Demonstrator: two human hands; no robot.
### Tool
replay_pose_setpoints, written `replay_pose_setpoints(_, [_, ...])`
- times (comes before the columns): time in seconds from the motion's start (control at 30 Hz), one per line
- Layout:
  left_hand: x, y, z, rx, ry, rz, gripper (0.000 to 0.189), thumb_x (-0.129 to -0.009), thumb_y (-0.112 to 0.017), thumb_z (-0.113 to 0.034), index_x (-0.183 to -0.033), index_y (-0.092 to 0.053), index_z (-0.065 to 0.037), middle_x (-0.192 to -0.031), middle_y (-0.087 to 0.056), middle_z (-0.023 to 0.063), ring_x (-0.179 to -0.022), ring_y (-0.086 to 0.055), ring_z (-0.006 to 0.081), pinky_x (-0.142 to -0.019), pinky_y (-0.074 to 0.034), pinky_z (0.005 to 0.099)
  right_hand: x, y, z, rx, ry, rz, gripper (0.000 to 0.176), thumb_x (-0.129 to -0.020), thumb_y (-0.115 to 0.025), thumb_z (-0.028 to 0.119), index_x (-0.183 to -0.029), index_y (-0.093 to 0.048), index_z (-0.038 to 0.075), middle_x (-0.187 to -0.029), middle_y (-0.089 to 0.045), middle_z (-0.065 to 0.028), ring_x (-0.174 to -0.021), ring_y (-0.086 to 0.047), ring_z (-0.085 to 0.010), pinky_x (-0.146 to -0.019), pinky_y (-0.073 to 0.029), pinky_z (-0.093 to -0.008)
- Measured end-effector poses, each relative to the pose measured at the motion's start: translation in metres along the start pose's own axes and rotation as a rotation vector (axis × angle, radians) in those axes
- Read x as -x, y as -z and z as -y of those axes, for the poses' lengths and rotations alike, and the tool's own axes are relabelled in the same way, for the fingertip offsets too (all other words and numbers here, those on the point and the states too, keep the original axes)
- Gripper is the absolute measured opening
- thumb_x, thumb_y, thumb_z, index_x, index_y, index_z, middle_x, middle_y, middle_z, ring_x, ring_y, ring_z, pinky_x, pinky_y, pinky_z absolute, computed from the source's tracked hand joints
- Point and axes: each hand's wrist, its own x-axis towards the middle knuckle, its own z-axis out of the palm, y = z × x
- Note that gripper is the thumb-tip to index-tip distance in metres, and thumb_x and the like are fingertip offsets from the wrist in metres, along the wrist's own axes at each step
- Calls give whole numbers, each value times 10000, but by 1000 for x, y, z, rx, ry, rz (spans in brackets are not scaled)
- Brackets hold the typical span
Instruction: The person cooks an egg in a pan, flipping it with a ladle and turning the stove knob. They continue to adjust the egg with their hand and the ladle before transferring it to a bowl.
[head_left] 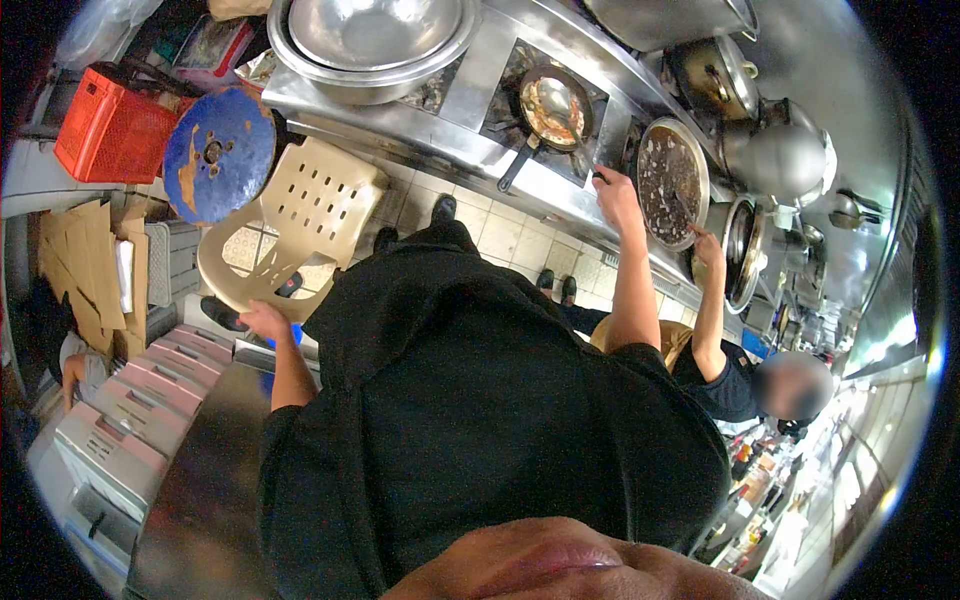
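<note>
My right hand (617,197) is closed around the dark end of a long-handled metal ladle (553,98). The ladle's bowl rests in a dark frying pan (583,88) on the stove burner, among reddish and pale food (540,124). The pan's black handle (516,168) points toward me, with no hand on it. Down at my left, my left hand (266,320) is closed on the armrest edge of a beige plastic chair (318,190); part of its grip is hidden.
Large steel bowls (370,40) sit nested left of the burner. On the right, a co-worker's hand (709,248) reaches to a wide pot of brown liquid (668,175). A blue round stool top (220,155), red crate (112,127) and stacked pale boxes (112,440) stand left.
</note>
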Motion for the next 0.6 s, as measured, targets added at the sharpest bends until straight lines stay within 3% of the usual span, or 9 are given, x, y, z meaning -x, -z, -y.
replay_pose_setpoints(0.03, [1,1,-1,3,-7,2,490,-951,-490,-363,-1030,-468,120,-959,-579,392,-893,-566,554,-794,-434,585,1,-1,3,41,-12,2,393,-893,-595,199,-1268,-620,85,-605,-565,-72,-510,-497,-140,-490,-404,-322])
replay_pose_setpoints(0.1, [2,2,-1,-11,-1,13,500,-944,-494,-375,-1028,-474,117,-963,-577,374,-907,-570,536,-808,-439,571,3,2,16,81,-74,51,404,-884,-583,230,-1263,-620,96,-775,-595,-125,-665,-553,-213,-619,-440,-347])
replay_pose_setpoints(0.17, [-1,1,2,-42,19,35,522,-929,-506,-393,-1039,-482,117,-971,-573,338,-934,-580,498,-837,-450,543,10,16,42,79,-177,142,428,-866,-558,293,-1253,-620,120,-1118,-652,-228,-970,-659,-360,-872,-509,-398])
replay_pose_setpoints(0.23, [-5,-4,9,-26,7,20,521,-931,-503,-386,-1038,-486,123,-971,-574,339,-930,-583,494,-828,-455,541,-24,-7,-22,200,289,-51,400,-890,-570,216,-1268,-616,93,-747,-569,-122,-626,-533,-217,-591,-437,-348])
replay_pose_setpoints(0.3, [-5,-6,12,-17,-5,9,520,-932,-500,-381,-1037,-491,128,-975,-577,339,-924,-587,492,-821,-460,540,-30,-8,-28,138,324,-41,389,-904,-572,174,-1278,-611,76,-554,-515,-62,-436,-452,-146,-431,-388,-324])
replay_pose_setpoints(0.37, [-4,-5,11,-14,-17,4,518,-932,-499,-376,-1037,-497,132,-982,-582,337,-915,-592,490,-815,-465,538,-7,15,24,-99,-78,167,390,-907,-567,167,-1282,-607,67,-538,-489,-46,-399,-418,-148,-391,-364,-326])
replay_pose_setpoints(0.47, [-6,-7,13,38,-23,-18,510,-927,-512,-364,-1046,-506,132,-989,-584,338,-904,-598,489,-809,-470,537,-3,18,31,-117,-85,146,391,-908,-553,153,-1283,-604,56,-522,-462,-25,-374,-388,-147,-356,-321,-326])
replay_pose_setpoints(0.6, [-3,-5,7,9,16,-15,496,-924,-518,-350,-1057,-506,128,-992,-585,337,-902,-602,484,-815,-470,533,-5,18,26,-8,6,143,402,-903,-541,152,-1292,-599,69,-518,-468,-32,-387,-411,-143,-372,-337,-327])
